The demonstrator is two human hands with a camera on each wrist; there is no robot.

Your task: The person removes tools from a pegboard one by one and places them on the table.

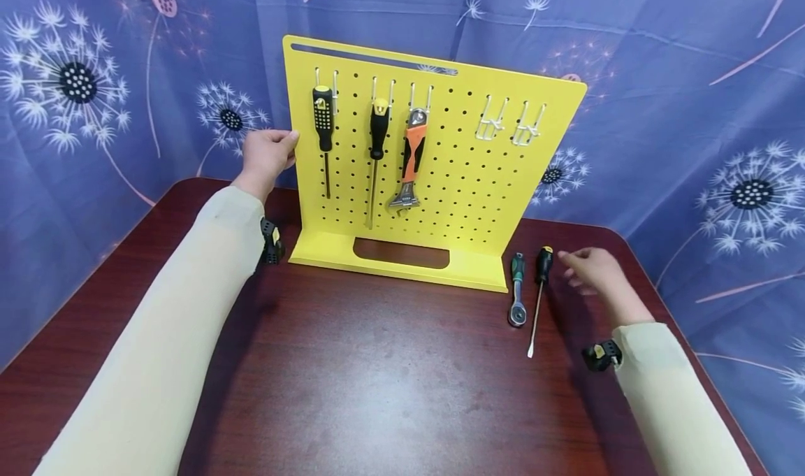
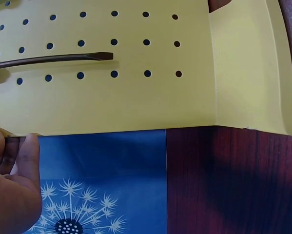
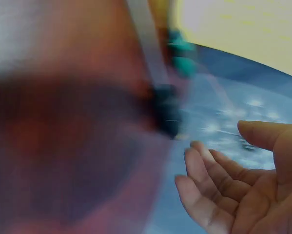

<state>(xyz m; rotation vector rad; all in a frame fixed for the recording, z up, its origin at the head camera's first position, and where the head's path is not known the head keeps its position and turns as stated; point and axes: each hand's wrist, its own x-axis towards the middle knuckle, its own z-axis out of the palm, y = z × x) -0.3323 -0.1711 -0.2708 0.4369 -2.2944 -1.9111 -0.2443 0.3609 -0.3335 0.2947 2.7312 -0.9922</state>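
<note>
Fingers (image 2: 29,158) of our left hand (image 1: 264,158) pinch the left edge of the yellow board (image 1: 459,196); those of our right hand (image 1: 596,275) are slightly bent, apart from the thumb, and hold nothing, just beside the handle of a lying screwdriver (image 1: 544,266) on the tabletop (image 1: 377,378), near the board's right foot. We judge the step in hand to be picking up this screwdriver. To do it well, we should hold the board steady, then wrap thumb and fingertips around the thick handle without knocking the ratchet (image 1: 518,280) close by on its left; gripping only the cap end could let the shaft droop.

Materials, from left to right: the board is a smooth, flat sheet with rows of round holes, bent forward at its base. On white wire hooks (image 1: 335,95) hang a dotted screwdriver (image 1: 323,123) in black and yellow, a plainer screwdriver (image 1: 379,130) with a yellow cap, and an orange-and-black wrench (image 1: 412,151) with a metallic head. Two bare hooks (image 1: 495,124) follow. Beyond, we note the ratchet's green handle and shiny rounded head, and the lying screwdriver's black handle, slim shaft and flat tip.
</note>
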